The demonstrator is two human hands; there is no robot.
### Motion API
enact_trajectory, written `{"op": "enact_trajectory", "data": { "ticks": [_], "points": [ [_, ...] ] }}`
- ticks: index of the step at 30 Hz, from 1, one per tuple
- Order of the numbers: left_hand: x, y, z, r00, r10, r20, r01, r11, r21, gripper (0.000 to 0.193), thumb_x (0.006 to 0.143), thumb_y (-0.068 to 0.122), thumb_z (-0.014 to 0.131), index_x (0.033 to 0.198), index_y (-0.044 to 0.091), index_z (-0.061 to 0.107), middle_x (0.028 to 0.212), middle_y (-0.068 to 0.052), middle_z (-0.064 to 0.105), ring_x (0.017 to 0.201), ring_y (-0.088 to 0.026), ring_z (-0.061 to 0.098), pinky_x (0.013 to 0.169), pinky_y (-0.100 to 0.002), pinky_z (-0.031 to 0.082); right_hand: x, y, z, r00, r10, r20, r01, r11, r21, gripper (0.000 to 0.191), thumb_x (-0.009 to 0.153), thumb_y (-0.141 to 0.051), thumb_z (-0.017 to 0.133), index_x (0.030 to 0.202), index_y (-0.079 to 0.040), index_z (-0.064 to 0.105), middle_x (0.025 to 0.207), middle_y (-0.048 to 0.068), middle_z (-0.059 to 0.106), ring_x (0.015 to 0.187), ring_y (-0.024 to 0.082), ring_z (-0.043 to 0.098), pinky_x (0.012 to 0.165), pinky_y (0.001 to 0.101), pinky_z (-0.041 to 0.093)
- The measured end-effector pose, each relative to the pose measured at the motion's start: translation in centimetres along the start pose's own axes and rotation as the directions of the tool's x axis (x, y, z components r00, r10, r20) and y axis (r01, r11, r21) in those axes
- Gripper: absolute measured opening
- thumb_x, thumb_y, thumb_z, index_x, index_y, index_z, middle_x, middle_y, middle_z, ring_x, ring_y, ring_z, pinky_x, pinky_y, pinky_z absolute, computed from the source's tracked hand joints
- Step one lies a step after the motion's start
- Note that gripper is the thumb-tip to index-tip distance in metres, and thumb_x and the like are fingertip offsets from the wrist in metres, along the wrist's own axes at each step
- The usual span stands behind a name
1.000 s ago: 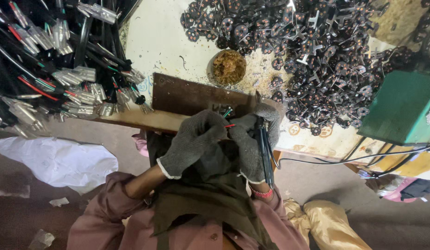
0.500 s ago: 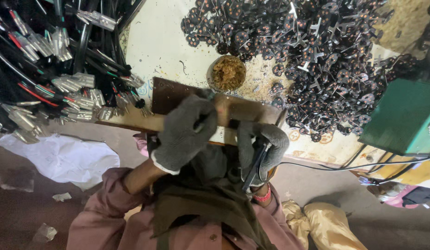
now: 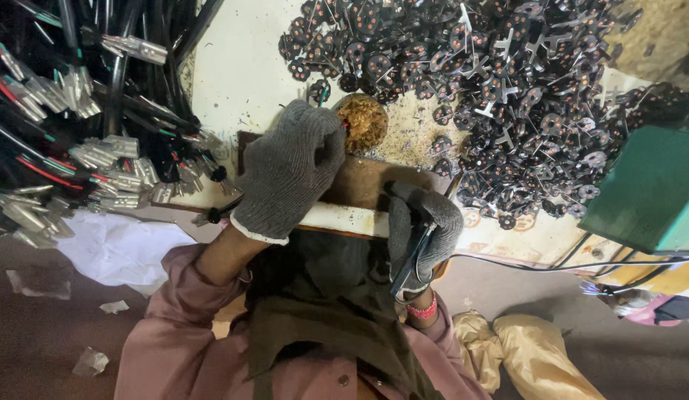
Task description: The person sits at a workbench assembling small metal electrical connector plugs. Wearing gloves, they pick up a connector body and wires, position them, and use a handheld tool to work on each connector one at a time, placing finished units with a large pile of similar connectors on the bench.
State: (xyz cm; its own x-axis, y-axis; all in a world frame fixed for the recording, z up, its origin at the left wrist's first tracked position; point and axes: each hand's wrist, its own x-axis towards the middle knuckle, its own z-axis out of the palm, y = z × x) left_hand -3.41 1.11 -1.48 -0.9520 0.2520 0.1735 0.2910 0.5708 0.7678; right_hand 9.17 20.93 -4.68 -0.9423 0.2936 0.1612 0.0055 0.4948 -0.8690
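My left hand (image 3: 289,172), in a grey knit glove, reaches out over the brown board (image 3: 363,181) in front of me, fingers curled down together at the rim of the small round dish (image 3: 363,120) of yellow-brown crumbly stuff. The fingertips sit right against the near left edge of that dish; whether they pinch anything there I cannot tell, since the back of the glove hides them.

My right hand (image 3: 424,226), gloved the same, hangs back at the near right corner of the board, closed in a fist around a dark slim tool (image 3: 411,258) whose handle runs down toward my wrist. A pink band sits on that wrist. The tool is well apart from the dish, with the board's pale front edge (image 3: 344,219) between the two hands.

Beyond the dish, up and to the right, lies a big heap of small black round parts (image 3: 507,89) with metal prongs, spread on the pale tabletop (image 3: 240,74). To my left is a thick bundle of black cables (image 3: 77,133) ending in silver metal tips. A green box (image 3: 652,192) stands at the right, with thin wires trailing beneath it. White crumpled paper (image 3: 114,248) lies below the cables.
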Motion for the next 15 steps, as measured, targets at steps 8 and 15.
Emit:
{"op": "enact_trajectory", "data": {
  "ticks": [8, 15],
  "points": [
    [-0.5, 1.1, -0.9, 0.994, -0.109, -0.021, 0.108, 0.994, -0.021, 0.014, 0.099, 0.007, 0.075, 0.106, 0.009, 0.063, 0.094, -0.010, 0.063, 0.082, -0.030, 0.066, 0.073, -0.040, 0.055, 0.1, -0.8, -0.1, 0.993, -0.096, -0.062, 0.083, 0.979, -0.187, 0.039, 0.089, 0.002, 0.083, 0.118, -0.003, 0.056, 0.111, 0.016, 0.067, 0.099, 0.033, 0.070, 0.092, 0.0398, 0.056],
    [-4.0, 0.7, -2.6, 0.859, -0.313, 0.405, 0.451, 0.838, -0.308, 0.010, 0.093, 0.011, 0.070, 0.099, 0.004, 0.067, 0.090, -0.011, 0.068, 0.077, -0.027, 0.070, 0.070, -0.037, 0.055, 0.8, -1.4, 0.0, 0.985, -0.124, 0.123, 0.139, 0.983, -0.122, 0.034, 0.089, -0.005, 0.087, 0.113, -0.008, 0.063, 0.110, 0.011, 0.079, 0.096, 0.024, 0.080, 0.084, 0.0349, 0.063]
  ]
}}
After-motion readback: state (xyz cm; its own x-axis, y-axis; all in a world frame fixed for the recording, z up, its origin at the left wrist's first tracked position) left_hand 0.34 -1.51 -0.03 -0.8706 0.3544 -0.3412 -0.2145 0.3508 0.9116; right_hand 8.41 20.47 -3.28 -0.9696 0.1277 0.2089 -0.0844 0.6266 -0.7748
